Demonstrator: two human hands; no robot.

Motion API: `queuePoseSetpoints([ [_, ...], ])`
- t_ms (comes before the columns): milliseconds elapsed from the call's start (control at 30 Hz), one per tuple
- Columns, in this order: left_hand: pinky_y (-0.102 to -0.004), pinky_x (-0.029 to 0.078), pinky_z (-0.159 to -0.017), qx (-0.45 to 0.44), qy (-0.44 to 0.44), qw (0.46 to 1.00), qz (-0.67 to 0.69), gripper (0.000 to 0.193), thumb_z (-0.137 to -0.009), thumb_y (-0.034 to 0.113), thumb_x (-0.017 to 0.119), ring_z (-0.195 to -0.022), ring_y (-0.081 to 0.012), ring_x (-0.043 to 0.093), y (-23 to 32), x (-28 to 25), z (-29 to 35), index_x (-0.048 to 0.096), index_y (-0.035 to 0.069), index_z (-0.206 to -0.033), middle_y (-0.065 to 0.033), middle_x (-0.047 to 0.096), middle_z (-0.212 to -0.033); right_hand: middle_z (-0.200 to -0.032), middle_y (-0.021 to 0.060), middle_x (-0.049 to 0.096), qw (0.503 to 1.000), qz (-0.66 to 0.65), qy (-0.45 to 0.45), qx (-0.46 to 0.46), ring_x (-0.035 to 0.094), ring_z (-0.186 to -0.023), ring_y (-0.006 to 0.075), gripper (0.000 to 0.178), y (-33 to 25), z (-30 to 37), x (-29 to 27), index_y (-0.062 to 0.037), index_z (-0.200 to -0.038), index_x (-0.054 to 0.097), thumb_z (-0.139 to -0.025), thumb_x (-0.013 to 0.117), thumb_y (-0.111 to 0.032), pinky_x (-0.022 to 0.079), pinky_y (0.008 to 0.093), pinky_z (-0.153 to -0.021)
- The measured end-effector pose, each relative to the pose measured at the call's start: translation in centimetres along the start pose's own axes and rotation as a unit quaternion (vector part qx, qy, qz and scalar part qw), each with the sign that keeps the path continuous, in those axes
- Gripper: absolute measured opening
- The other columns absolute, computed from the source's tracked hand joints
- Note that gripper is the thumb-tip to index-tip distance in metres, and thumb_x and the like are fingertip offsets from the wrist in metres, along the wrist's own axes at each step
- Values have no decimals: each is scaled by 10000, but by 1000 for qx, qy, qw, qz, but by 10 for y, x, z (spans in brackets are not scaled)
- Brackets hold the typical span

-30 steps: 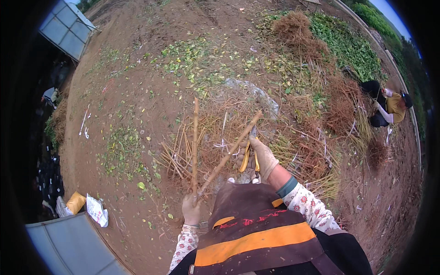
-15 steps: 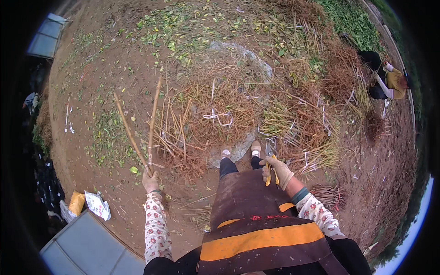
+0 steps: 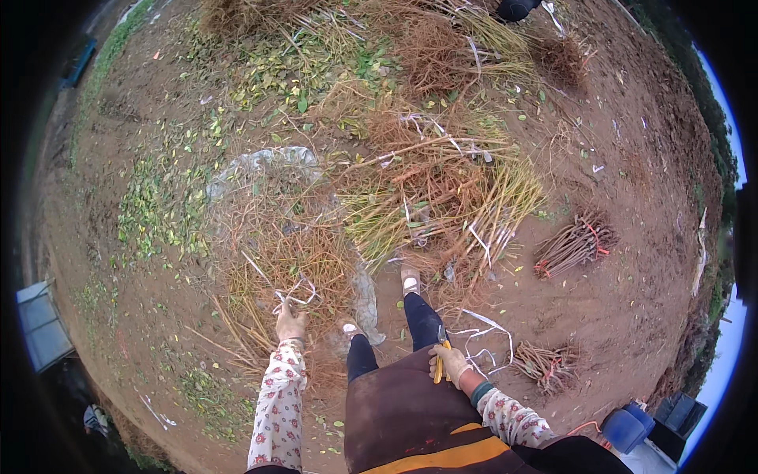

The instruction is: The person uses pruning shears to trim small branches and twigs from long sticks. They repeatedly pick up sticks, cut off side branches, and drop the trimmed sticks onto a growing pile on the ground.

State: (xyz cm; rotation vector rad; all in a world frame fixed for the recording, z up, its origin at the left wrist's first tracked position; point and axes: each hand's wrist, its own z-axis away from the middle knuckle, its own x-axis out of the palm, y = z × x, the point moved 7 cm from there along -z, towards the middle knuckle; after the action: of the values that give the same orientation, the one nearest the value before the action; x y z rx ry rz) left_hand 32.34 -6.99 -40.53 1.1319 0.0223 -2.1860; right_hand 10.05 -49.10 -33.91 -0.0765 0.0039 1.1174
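Note:
My left hand [image 3: 290, 325] reaches over a pile of thin brown, rooty stems [image 3: 296, 237], its fingers closed at a looped white tie [image 3: 304, 291] lying on top. The exact grip there is too small to see clearly. Close to my apron, my right hand [image 3: 452, 364] is wrapped around pruning shears [image 3: 440, 365] with yellow handles, their blades pointing away from me. No sticks show in my left hand. Beside the pile, several longer bare sticks [image 3: 229, 344] lie on the ground.
Bundles of yellow-green stems [image 3: 497, 205] with white ties lie right of the pile. Two dark stick bundles with red ties [image 3: 580, 243] [image 3: 549, 367] sit farther right. A loose white strap [image 3: 509, 347] curls near my right hand. A plastic sheet [image 3: 365, 304] shows under the pile. A blue barrel [image 3: 628, 426] stands lower right.
The two tied sticks have left my left hand, which has moved to the white tie on the pile. My view has turned to the right. The shears remain in my right hand.

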Motion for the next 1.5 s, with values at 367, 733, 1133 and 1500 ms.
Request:
queuePoseSetpoints([
  [367, -408, 454, -1087, 173, 10, 941, -292, 704, -857, 311, 756, -1269, -315, 584, 361, 143, -208, 476, 64, -1454, -169, 596, -1348, -737, 89, 629, 983, -182, 24, -26, 654, -615, 216, 271, -58, -10, -51, 1, -1100, 626, -971, 637, -236, 592, 377, -574],
  [733, -481, 365, -1152, 378, -10, 849, -368, 621, -888, 96, 655, -1376, -329, 493, 397, 293, -438, 458, 136, -1476, -125, 571, -1434, -705, 70, 612, 957, -217, 137, -132, 569, -588, 152, 155, -99, -51, -15, 3, -1068, 586, -1023, 570, -145, 471, 280, -543],
  [1133, -461, 542, -749, 534, 12, 837, -123, 233, -953, 206, 656, -864, -382, 691, 618, 222, -230, 686, 72, -1141, -172, 708, -936, -683, 51, 612, 938, -271, 160, -145, 571, -575, 137, 139, -122, -45, 14, 4, -1064, 628, -1011, 580, -115, 457, 274, -528],
  [1500, -454, 540, -932, 391, -76, 862, -315, 342, -953, 367, 658, -1080, -306, 688, 725, 450, -356, 707, 237, -1265, -124, 713, -1140, -731, 84, 663, 921, -329, 182, -103, 617, -641, 161, 134, -104, -63, 1, 25, -1028, 656, -950, 615, -77, 492, 285, -581],
])
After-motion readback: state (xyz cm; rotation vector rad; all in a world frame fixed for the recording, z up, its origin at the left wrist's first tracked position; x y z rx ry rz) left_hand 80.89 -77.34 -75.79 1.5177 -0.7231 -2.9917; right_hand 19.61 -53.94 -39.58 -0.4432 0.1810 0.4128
